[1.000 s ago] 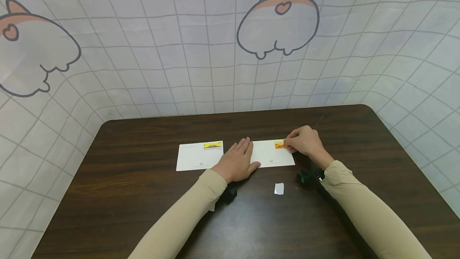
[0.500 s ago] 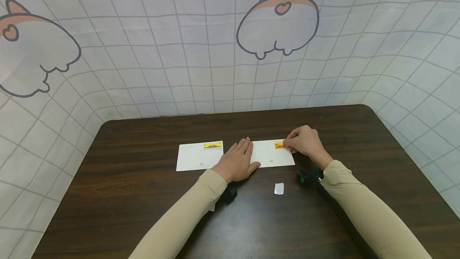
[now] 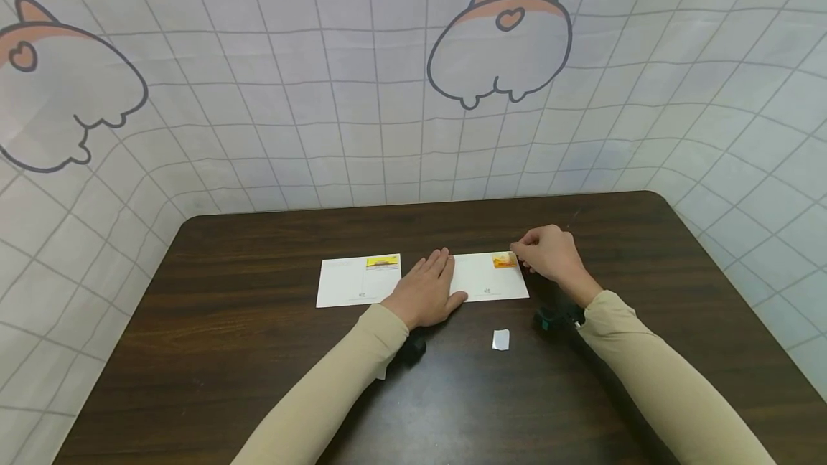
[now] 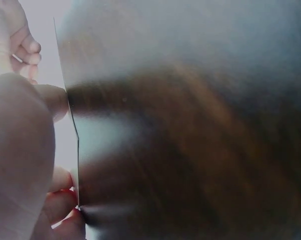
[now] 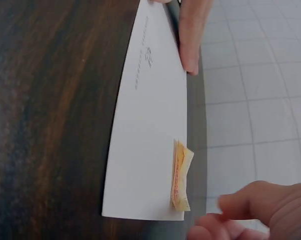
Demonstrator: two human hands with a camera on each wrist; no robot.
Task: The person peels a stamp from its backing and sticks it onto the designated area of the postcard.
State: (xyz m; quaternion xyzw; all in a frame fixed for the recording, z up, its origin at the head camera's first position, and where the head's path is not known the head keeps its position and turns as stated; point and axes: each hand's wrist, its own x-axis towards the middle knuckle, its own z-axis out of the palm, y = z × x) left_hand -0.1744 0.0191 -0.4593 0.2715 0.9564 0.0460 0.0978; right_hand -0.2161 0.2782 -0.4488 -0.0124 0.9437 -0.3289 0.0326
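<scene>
My left hand (image 3: pixel 426 293) lies with fingers out over the left part of a white postcard (image 3: pixel 478 283); its thumb is spread toward me. At that card's top right corner sits an orange-yellow postage stamp (image 3: pixel 504 260). The right wrist view shows the stamp (image 5: pixel 180 177) on the card with its edges curling up. Just beyond the corner is my right hand (image 3: pixel 552 255), fingers loosely bent. In the right wrist view, the right hand (image 5: pixel 260 212) has nothing visible between thumb and fingers and is apart from the stamp.
A second postcard (image 3: pixel 345 285) lies left of my left hand, bearing a yellow stamp (image 3: pixel 382 262). A small white paper piece (image 3: pixel 500 339) is nearer to me on the dark wooden table (image 3: pixel 226 350). A grid-patterned curtain (image 3: pixel 291 92) hangs behind.
My right thumb and fingers have come off the stamp and shifted slightly up, past the card's top edge; more of the stamp shows. The left hand stays in place.
</scene>
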